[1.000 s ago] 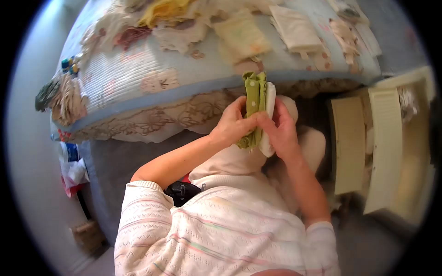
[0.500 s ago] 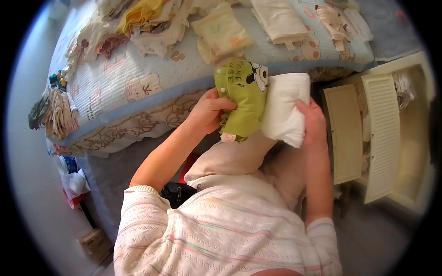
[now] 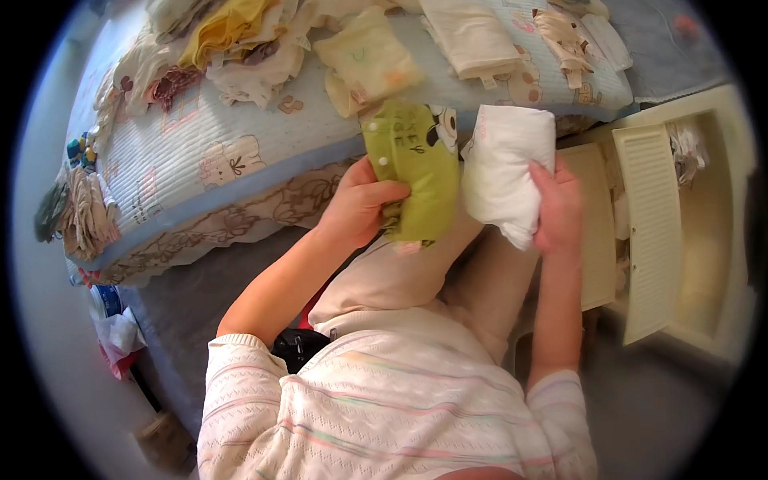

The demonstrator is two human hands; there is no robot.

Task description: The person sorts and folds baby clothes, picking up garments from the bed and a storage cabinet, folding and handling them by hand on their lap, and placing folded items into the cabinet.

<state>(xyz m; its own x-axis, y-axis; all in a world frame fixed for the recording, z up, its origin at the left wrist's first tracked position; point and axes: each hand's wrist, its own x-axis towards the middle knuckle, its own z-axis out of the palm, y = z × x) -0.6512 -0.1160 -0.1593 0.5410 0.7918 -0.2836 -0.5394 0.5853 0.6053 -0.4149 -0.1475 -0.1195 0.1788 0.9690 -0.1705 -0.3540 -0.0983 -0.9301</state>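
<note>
matt green cloth (image 3: 426, 196), matt white bundle (image 3: 506, 160)

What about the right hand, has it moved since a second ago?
Yes, the right hand has moved rightward, closer in view to the slatted cream panel, with the folded white cloth.

On the green garment (image 3: 428, 180), dark capital letters (image 3: 406, 138) run in two lines. "KEY" is legible in one line; the remaining letters are blurred. The pink label (image 3: 408, 248) at its lower edge is unreadable. The small tag (image 3: 489, 82) on the cream folded cloth (image 3: 470, 40) is unreadable.
</note>
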